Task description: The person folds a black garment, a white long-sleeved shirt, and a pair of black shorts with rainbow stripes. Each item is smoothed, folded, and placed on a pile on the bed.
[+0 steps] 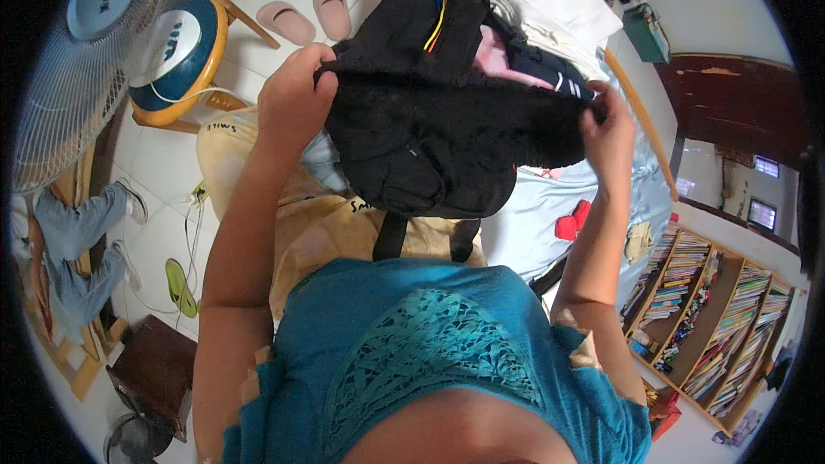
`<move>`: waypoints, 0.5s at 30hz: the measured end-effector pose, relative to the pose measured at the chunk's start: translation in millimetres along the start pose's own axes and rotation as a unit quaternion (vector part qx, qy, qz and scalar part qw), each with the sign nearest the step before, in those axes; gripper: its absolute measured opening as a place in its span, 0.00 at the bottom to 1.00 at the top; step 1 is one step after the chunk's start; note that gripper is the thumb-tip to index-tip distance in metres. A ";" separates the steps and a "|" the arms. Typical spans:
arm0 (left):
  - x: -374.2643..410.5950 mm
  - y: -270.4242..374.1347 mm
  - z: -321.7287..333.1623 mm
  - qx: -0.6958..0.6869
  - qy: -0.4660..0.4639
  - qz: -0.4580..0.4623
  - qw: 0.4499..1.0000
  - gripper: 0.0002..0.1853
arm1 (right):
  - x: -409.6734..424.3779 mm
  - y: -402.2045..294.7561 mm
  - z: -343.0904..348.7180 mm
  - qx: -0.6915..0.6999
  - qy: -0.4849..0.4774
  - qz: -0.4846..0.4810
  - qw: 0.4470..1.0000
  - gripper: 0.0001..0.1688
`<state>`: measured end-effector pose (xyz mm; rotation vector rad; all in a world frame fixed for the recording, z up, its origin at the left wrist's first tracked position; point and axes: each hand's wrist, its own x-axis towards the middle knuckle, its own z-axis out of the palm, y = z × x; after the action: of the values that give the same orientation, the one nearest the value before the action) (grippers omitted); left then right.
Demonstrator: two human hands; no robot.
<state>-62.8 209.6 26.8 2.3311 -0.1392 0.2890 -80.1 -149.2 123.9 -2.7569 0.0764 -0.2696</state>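
A black garment (438, 87) is stretched sideways between my two hands, with thin rainbow-coloured stripes on its far part. My left hand (296, 96) pinches its left end. The right end is in the fingers of my right hand (609, 135), slightly blurred. Under and nearer than the cloth is a black bag-like item (419, 180) with seams and a rounded lower edge; where cloth and bag part is hard to tell. Two dark straps (390, 238) run from it towards my blue top. A yellow cloth (316, 232) with printed writing lies below.
Folded white clothes (561, 6) are piled on the bed (515, 219) beyond my right hand. Small red items (572, 220) lie nearer. A floor fan (77, 71), a round stool (174, 64) and pink slippers (332, 13) are leftward. A bookshelf (709, 322) stands right.
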 end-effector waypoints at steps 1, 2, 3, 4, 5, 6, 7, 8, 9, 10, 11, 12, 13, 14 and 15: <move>6.6 11.4 -11.8 -0.007 0.002 -0.012 1.000 0.09 | 10.8 -2.4 -8.2 -0.044 0.050 0.004 0.998 0.16; 13.3 21.2 -18.8 -0.027 0.002 -0.002 1.000 0.09 | 21.6 3.2 -17.0 -0.023 0.097 -0.023 0.995 0.14; 19.6 25.9 -26.3 -0.032 0.006 0.009 0.999 0.10 | 31.8 -0.7 -23.4 0.002 0.141 -0.054 0.988 0.12; 27.2 29.8 -32.6 -0.038 0.008 0.020 0.999 0.10 | 40.6 -6.3 -32.5 0.016 0.166 -0.054 0.984 0.11; 35.4 32.8 -37.2 -0.045 0.010 0.032 0.998 0.11 | 46.4 -13.9 -42.6 0.073 0.156 -0.049 0.984 0.11; 45.4 22.7 -39.5 -0.101 0.036 0.064 0.992 0.12 | 61.1 -13.9 -47.0 0.167 0.135 -0.074 0.974 0.12; 52.6 34.6 -49.9 -0.226 -0.027 -0.017 0.974 0.13 | 72.5 -13.3 -53.9 0.251 0.112 -0.092 0.957 0.12; 60.4 48.0 -61.4 -0.332 -0.052 -0.036 0.941 0.13 | 77.8 -15.6 -60.0 0.355 0.075 -0.046 0.931 0.14; 65.5 57.2 -73.4 -0.431 -0.074 -0.055 0.898 0.13 | 82.5 -24.1 -61.6 0.427 0.054 -0.037 0.902 0.15; 73.8 62.2 -82.7 -0.403 -0.061 -0.004 0.913 0.14 | 85.1 -22.3 -66.1 0.495 0.029 -0.003 0.869 0.15; 80.1 72.9 -90.3 -0.435 -0.066 -0.006 0.898 0.16 | 88.0 -18.2 -68.2 0.559 0.004 0.032 0.829 0.15; 85.3 80.6 -96.3 -0.433 -0.070 0.006 0.899 0.14 | 93.0 -17.2 -62.9 0.589 -0.010 0.047 0.806 0.15; 88.9 93.1 -104.7 -0.430 -0.076 0.019 0.899 0.13 | 88.3 -22.9 -60.5 0.595 -0.022 0.075 0.800 0.15; 96.8 105.0 -127.4 -0.494 -0.220 -0.024 0.841 0.14 | 82.3 -30.8 -61.2 0.559 0.011 0.132 0.819 0.15; 106.3 126.7 -160.3 -0.540 -0.361 -0.068 0.758 0.15 | 72.8 -41.6 -61.2 0.521 0.044 0.192 0.830 0.15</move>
<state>-10.1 234.3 249.7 1.1494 -0.3868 -0.6497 -20.0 -138.6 207.9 -1.5866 0.3781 -0.2279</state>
